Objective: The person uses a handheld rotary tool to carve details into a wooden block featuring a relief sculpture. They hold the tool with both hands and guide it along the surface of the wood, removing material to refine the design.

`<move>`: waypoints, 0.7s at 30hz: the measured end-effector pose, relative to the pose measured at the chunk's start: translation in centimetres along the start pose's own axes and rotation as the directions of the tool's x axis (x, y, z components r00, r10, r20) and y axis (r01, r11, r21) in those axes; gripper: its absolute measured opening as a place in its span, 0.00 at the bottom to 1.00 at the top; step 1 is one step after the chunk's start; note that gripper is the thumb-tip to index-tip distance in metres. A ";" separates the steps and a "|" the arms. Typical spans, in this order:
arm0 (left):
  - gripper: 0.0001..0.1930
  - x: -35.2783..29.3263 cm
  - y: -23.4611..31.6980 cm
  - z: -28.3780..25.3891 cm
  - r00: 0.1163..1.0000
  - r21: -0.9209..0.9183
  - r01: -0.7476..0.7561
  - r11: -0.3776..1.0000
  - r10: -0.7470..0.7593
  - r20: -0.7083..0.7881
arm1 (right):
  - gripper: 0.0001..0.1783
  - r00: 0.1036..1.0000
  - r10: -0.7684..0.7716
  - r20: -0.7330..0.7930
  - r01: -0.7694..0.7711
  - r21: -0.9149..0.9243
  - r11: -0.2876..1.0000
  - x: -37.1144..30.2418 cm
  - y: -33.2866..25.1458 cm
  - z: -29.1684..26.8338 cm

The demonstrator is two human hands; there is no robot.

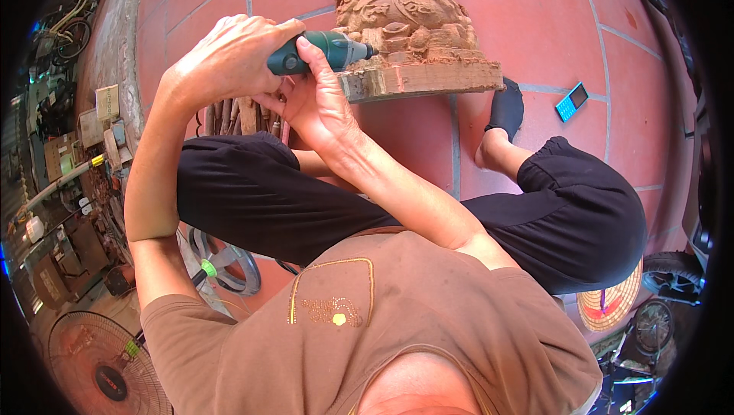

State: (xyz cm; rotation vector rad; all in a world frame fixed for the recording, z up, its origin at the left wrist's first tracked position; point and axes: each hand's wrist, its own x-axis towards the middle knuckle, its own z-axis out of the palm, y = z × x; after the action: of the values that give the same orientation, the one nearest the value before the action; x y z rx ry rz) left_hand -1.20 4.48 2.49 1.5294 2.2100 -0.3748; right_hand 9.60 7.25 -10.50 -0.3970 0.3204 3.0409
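Red tiles (527, 17) lie below both hands (233, 52) (323, 105) gripping a rotary tool (329, 48).

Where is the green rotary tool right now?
In the head view, the green rotary tool is upper left of centre, held by the left hand and right hand, its nose by the left side of the carved wooden statue.

My fingers (316, 61) partly hide the green cylindrical power tool (334, 47); the brown, apparently wooden carving (409, 14) is cropped above.
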 end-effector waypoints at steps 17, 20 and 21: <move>0.33 -0.3 0.8 -1.0 1.000 0.013 0.022 1.000 -0.022 -0.017 | 0.21 0.999 -0.005 0.041 0.006 -0.010 1.000 -0.4 -0.6 0.8; 0.33 -0.3 0.9 -0.9 1.000 0.007 0.020 1.000 -0.020 0.010 | 0.22 1.000 -0.008 0.023 0.008 -0.001 1.000 -0.5 -0.4 0.6; 0.33 -0.3 0.8 -0.8 1.000 0.010 0.018 1.000 -0.018 0.016 | 0.22 1.000 -0.007 0.017 0.007 0.002 1.000 -0.5 -0.3 0.5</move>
State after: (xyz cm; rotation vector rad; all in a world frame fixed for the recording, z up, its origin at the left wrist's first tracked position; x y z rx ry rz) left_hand -0.50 4.89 3.38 1.5065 2.2140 -0.4028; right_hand 9.99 7.67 -9.91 -0.3715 0.3206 3.0353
